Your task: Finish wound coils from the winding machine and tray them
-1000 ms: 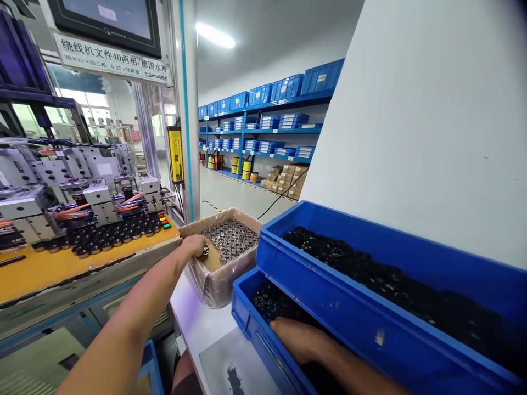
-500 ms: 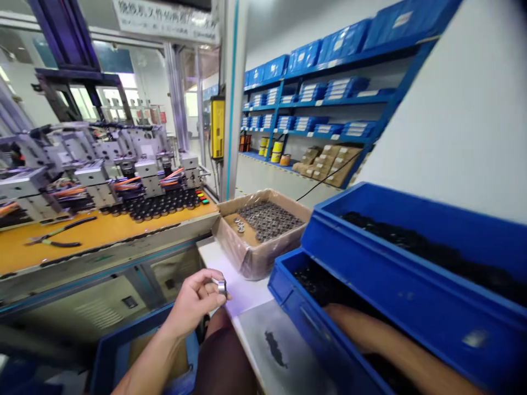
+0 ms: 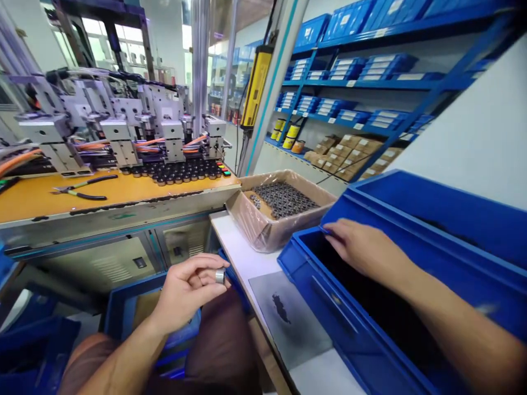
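**Two hands, one ring pinched at the lap**

Head view: the left hand (image 3: 187, 291) sits low above the person's lap, beside the edge of the white tabletop (image 3: 242, 258). Its fingers (image 3: 206, 272) are closed in a pinch on a small metal ring (image 3: 220, 275), held at the thumb and fingertips. The right hand (image 3: 366, 249) lies palm down over the lower blue bin (image 3: 329, 312), near its far left corner, fingers stretched out and loose, with nothing seen in them. A second blue bin (image 3: 444, 214) is stacked behind and above it. Just left of the bins stands a plastic-lined cardboard box (image 3: 263, 230) partly filled with metal parts. A grey mat (image 3: 288, 318) lies on the tabletop in front. Farther left, pliers (image 3: 82, 189) and rows of black rings (image 3: 181, 174) rest on an orange bench under a machine (image 3: 123, 120).
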A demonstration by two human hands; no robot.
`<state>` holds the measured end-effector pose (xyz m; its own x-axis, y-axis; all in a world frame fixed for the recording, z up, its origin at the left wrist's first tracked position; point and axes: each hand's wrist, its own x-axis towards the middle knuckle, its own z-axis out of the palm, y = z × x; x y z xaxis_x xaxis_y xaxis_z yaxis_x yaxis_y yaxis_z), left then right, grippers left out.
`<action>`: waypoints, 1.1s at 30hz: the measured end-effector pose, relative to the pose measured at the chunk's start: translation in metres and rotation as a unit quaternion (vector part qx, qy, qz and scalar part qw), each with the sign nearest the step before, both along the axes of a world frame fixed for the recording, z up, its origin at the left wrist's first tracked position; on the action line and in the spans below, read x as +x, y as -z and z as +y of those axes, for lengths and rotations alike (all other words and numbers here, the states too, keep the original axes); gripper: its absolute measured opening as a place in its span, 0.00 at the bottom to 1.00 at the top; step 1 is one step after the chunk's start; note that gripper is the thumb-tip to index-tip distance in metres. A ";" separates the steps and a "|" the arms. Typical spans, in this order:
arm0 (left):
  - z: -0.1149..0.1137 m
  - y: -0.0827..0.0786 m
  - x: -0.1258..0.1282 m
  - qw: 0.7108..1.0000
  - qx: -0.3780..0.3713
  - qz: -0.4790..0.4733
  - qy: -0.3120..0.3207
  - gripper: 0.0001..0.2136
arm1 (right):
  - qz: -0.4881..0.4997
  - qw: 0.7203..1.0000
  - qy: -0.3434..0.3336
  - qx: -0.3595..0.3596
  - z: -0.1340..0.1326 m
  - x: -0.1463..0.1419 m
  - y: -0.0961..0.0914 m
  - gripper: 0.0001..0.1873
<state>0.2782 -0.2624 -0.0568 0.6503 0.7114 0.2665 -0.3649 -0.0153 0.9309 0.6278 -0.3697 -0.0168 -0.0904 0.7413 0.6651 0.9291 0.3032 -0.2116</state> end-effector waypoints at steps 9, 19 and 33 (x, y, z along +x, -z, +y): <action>-0.023 0.004 0.023 0.997 -0.041 0.013 0.064 0.15 | 0.197 0.965 -0.172 -0.035 -0.014 -0.132 0.005 0.09; -0.035 0.010 0.048 0.986 -0.126 0.010 0.106 0.19 | 0.236 0.951 -0.193 -0.049 -0.016 -0.131 0.012 0.09; -0.038 0.012 0.047 0.992 -0.115 0.013 0.043 0.18 | 0.035 0.980 -0.193 0.025 -0.013 -0.123 0.022 0.15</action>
<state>0.3253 -0.3001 -0.0684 0.7163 0.6924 0.0865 -0.3320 0.2291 0.9150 0.5046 -0.3830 -0.0390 -0.3112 0.6272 0.7140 0.7266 0.6413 -0.2467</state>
